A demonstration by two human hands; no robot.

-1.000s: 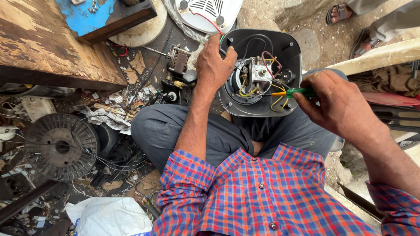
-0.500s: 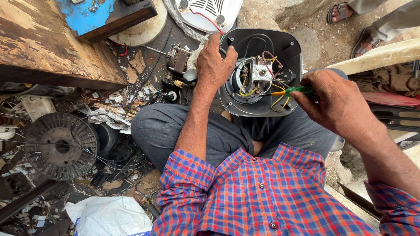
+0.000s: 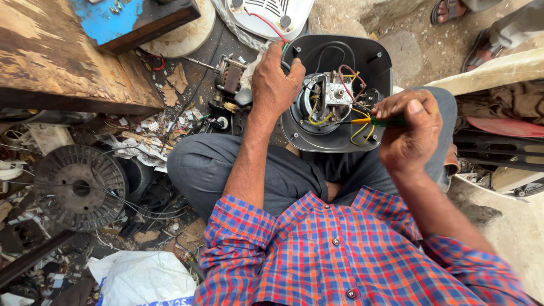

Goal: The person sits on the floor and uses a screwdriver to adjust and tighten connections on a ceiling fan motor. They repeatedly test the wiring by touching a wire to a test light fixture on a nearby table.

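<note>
A black appliance housing (image 3: 374,62) rests on my lap, opened up, showing a motor (image 3: 331,99) with yellow, red and black wires. My left hand (image 3: 275,79) grips the housing's left rim. My right hand (image 3: 408,133) is closed on a green and yellow screwdriver (image 3: 371,120), whose tip points left into the motor area. I sit cross-legged in grey trousers and a red and blue checked shirt.
A worn wooden table (image 3: 62,62) stands at the upper left. A round ribbed metal disc (image 3: 79,187) lies on the cluttered ground at left, among wires and scraps. A small bare motor (image 3: 229,73) and a white appliance part (image 3: 272,14) lie ahead. Another person's sandalled foot (image 3: 447,11) is at upper right.
My right hand with the screwdriver has shifted slightly at the motor. My left hand stays on the housing's rim.
</note>
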